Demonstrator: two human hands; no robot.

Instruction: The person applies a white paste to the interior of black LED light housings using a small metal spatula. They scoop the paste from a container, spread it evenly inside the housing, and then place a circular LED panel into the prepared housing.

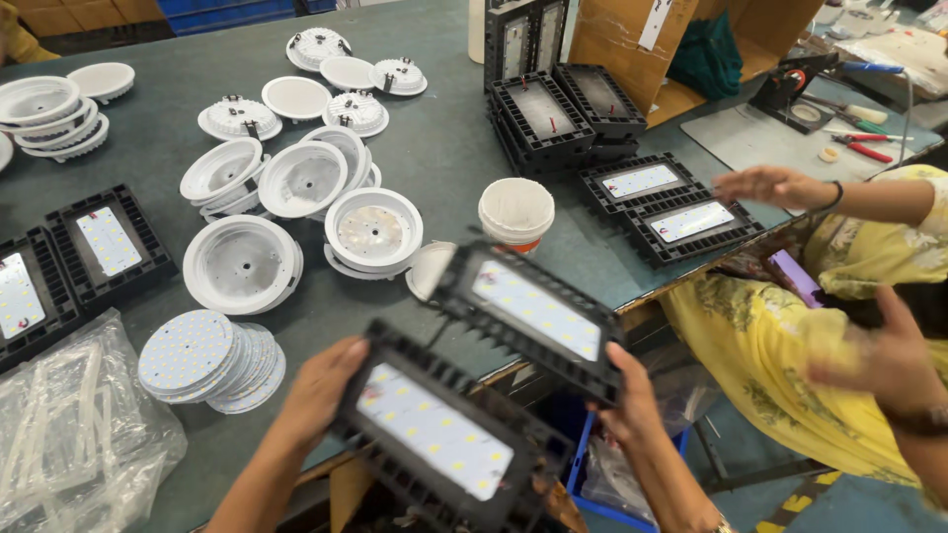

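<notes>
Matt black ribbed plastic lamp housings, glossy white round shells, smooth dull green tabletop, crinkled clear plastic bag.

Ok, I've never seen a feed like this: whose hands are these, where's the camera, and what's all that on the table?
The single picture comes from a camera worn on a person's head, looking down at their own bare hands. The left hand grips the edge of one black rectangular LED light panel; the right hand holds a second black panel, tilted. Below them is a dark green table with white round lamp housings, a stack of round LED discs, more black panels and a clear plastic bag. The arm in the yellow sleeve at the right belongs to another person.
</notes>
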